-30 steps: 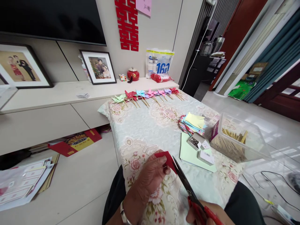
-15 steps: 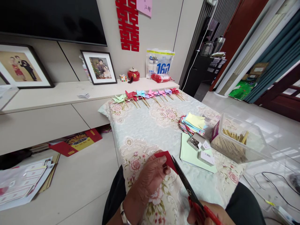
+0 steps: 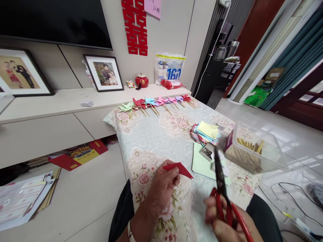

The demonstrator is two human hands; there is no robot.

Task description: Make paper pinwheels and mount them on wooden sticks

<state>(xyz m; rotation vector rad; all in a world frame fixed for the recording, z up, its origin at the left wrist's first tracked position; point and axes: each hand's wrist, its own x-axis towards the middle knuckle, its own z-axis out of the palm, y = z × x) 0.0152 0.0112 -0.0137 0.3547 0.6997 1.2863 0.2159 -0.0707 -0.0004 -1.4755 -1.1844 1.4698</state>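
A folded piece of red paper (image 3: 182,169) is pinched between the thumb and fingers of my left hand (image 3: 165,181), above the flowered tablecloth (image 3: 141,161). My right hand (image 3: 227,220) grips red-handled scissors (image 3: 220,185), whose dark blades point up and away from me, apart from the paper. The blades and fingers are slightly blurred. Behind the scissors lie pale green sheets (image 3: 199,164) with an open box of small metal pins (image 3: 207,153) on them; a white box there is partly hidden.
Paper pinwheels on sticks (image 3: 151,102) line the table's far edge. A stack of coloured paper (image 3: 208,131) lies right of centre. A clear plastic bin (image 3: 272,158) of wooden sticks stands at the right edge. Beyond is a white cabinet (image 3: 63,101) with framed photos.
My right hand has drawn the scissors away from the red paper, rightward, and turned the blades more upright. My left hand still holds the paper, with its layers now slightly apart.
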